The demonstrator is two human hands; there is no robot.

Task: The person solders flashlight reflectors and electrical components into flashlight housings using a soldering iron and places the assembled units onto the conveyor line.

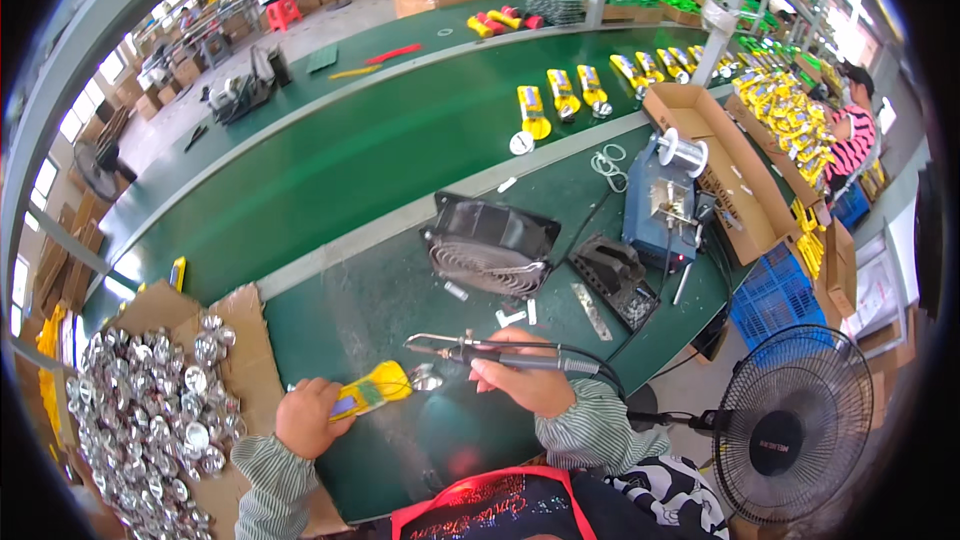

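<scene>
My left hand is closed around the near end of a yellow plastic flashlight housing, holding it low over the green bench. At the housing's far end sits a shiny silver reflector cup, seemingly joined by a thin wire. In my right hand is a soldering iron with a thin wire-feed tube along it. Its tip points left, above the reflector and apart from it. A cable runs from the iron's handle off to the right.
Beyond my hands stands a black square fan, near an iron stand and a blue soldering machine with a solder spool. Silver reflectors heap at left. Yellow housings line the conveyor. A round fan stands right; a person sits beyond.
</scene>
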